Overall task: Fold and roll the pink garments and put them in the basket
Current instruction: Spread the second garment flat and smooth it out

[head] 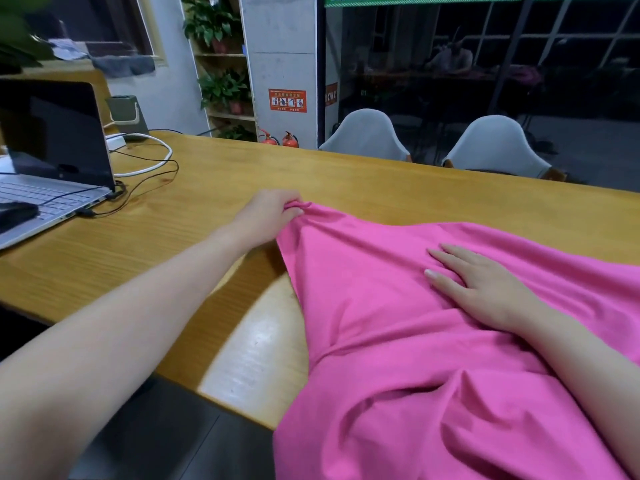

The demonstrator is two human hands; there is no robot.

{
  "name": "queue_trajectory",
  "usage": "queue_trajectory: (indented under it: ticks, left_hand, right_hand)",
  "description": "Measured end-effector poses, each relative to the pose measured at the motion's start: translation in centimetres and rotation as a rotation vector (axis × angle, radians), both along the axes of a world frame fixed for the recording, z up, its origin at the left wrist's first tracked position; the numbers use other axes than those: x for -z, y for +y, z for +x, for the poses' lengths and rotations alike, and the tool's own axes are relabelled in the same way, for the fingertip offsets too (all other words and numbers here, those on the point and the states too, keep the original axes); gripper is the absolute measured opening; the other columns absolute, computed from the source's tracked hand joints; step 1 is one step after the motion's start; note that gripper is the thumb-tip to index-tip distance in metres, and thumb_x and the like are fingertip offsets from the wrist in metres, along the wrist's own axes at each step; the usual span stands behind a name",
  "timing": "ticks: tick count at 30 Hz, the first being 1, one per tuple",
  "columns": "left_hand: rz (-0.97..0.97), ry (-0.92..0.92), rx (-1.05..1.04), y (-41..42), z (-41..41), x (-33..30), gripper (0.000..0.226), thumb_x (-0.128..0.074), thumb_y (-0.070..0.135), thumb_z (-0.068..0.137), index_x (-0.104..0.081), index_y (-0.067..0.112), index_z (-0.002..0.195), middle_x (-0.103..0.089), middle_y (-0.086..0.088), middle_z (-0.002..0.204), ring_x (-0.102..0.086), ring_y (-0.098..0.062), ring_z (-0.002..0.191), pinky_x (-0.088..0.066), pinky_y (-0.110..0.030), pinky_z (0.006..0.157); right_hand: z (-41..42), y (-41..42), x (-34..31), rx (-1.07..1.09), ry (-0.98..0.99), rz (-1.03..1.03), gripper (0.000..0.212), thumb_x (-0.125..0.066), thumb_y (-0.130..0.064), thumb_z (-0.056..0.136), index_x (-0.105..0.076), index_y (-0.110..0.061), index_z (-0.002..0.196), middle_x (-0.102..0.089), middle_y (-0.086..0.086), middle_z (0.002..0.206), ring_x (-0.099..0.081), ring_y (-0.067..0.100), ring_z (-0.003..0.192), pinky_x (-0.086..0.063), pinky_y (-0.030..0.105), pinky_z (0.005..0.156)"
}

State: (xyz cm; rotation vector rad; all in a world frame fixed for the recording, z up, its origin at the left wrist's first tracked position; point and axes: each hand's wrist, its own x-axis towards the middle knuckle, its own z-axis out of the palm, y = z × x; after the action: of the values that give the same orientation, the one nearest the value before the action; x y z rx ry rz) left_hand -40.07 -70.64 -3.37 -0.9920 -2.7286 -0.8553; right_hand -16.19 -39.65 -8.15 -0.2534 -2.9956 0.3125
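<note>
Pinching a corner of one pink garment [398, 323] with left hand [268, 211] fingers; right hand [485, 285] flat, fingers straight, pressing it onto wooden bench [225, 174]. One laptop [52, 150], two white chairs [367, 135] behind.

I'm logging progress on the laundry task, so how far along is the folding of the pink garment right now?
Early stage. Done: the pink garment lies spread over the wooden table, part hanging off the near edge. In hand: the left hand pinches a corner while the right hand presses flat on the cloth. Left: no neat fold or roll shows yet, and no basket is in view.
</note>
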Motion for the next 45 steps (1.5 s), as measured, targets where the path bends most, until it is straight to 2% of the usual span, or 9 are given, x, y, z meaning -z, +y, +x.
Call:
queue_trajectory:
  ticks: [9,13,18,23,26,30,34,39,45]
  left_hand:
    - [-0.253,0.320,-0.185,1.9,-1.5,1.8,0.045,-0.066,0.054,0.092,-0.056,0.015,0.113,-0.059,-0.005,0.110,-0.058,-0.027,0.099,-0.048,-0.042,0.076]
    - [-0.340,0.405,-0.289,1.5,2.8,1.7,0.055,-0.068,0.054,0.090,-0.050,0.008,0.115,-0.052,-0.014,0.117,-0.052,-0.033,0.108,-0.043,-0.041,0.088]
    - [-0.302,0.334,-0.201,-0.3,8.6,2.9,0.041,-0.061,0.040,0.094,-0.052,0.007,0.115,-0.054,-0.015,0.117,-0.052,-0.036,0.111,-0.042,-0.046,0.091]
    - [-0.475,0.239,-0.123,-1.4,9.3,4.4,0.041,-0.033,0.036,0.105,-0.055,0.004,0.117,-0.057,-0.018,0.122,-0.053,-0.038,0.119,-0.041,-0.046,0.099]
    - [-0.464,0.134,-0.069,-1.6,7.5,4.9,0.049,-0.027,0.036,0.108,-0.045,0.002,0.139,-0.044,-0.020,0.149,-0.038,-0.034,0.142,-0.032,-0.046,0.116]
    - [-0.533,-0.042,-0.058,-2.5,3.6,3.8,0.055,-0.018,0.042,0.110,-0.016,0.025,0.163,-0.008,0.001,0.171,-0.004,-0.026,0.158,-0.006,-0.051,0.126]
    - [-0.601,-0.098,-0.044,-3.0,-0.8,2.8,0.052,-0.013,0.048,0.110,-0.010,0.043,0.161,-0.002,0.006,0.171,0.007,-0.025,0.157,0.004,-0.054,0.125]
    - [-0.716,0.220,-0.139,-1.4,0.2,1.3,0.047,-0.029,0.042,0.109,-0.046,0.023,0.148,-0.040,-0.016,0.154,-0.036,-0.036,0.142,-0.031,-0.050,0.115]
    - [-0.321,0.234,-0.132,-3.2,9.6,3.6,0.019,-0.047,0.009,0.093,-0.061,0.004,0.105,-0.060,-0.017,0.108,-0.059,-0.040,0.103,-0.049,-0.047,0.084]
  right_hand:
    - [0.8,-1.4,-0.8,-0.150,0.216,0.165,0.068,-0.035,-0.059,0.095,-0.052,-0.021,0.148,-0.052,0.009,0.151,-0.051,0.029,0.136,-0.039,0.043,0.114]
    - [1.1,-3.0,-0.7,-0.305,0.211,0.096,0.047,-0.045,-0.040,0.100,-0.060,-0.025,0.142,-0.057,0.002,0.147,-0.055,0.021,0.132,-0.038,0.031,0.114]
    - [1.4,-3.9,-0.2,-0.275,0.068,-0.021,0.066,-0.029,-0.070,0.097,-0.048,-0.035,0.150,-0.037,-0.014,0.159,-0.033,0.002,0.146,-0.009,0.006,0.115]
    - [1.5,-4.0,-0.5,-0.273,0.009,-0.066,0.082,-0.021,-0.083,0.086,-0.040,-0.040,0.154,-0.022,-0.022,0.163,-0.017,-0.007,0.149,-0.002,0.007,0.117]
    - [1.2,-3.6,-0.5,-0.269,-0.016,-0.043,0.084,-0.017,-0.086,0.085,-0.035,-0.043,0.155,-0.018,-0.022,0.164,-0.013,-0.007,0.150,0.000,0.010,0.119]
    - [-0.3,-2.6,-0.6,-0.245,-0.040,-0.042,0.091,-0.009,-0.092,0.080,-0.032,-0.046,0.154,-0.018,-0.021,0.164,-0.012,-0.005,0.151,-0.002,0.015,0.121]
    - [-2.9,-2.2,-0.9,-0.268,-0.078,0.003,0.091,-0.006,-0.090,0.082,-0.028,-0.044,0.157,-0.017,-0.016,0.166,-0.011,0.000,0.153,0.001,0.016,0.121]
    - [-4.7,-3.8,-2.2,-0.201,-0.080,0.114,0.059,-0.039,-0.055,0.103,-0.036,-0.032,0.157,-0.027,-0.004,0.167,-0.025,0.012,0.153,-0.015,0.025,0.123]
    - [0.2,-9.0,-3.2,-0.302,0.055,0.058,0.062,-0.038,-0.060,0.101,-0.048,-0.026,0.151,-0.045,-0.003,0.157,-0.040,0.015,0.145,-0.025,0.026,0.118]
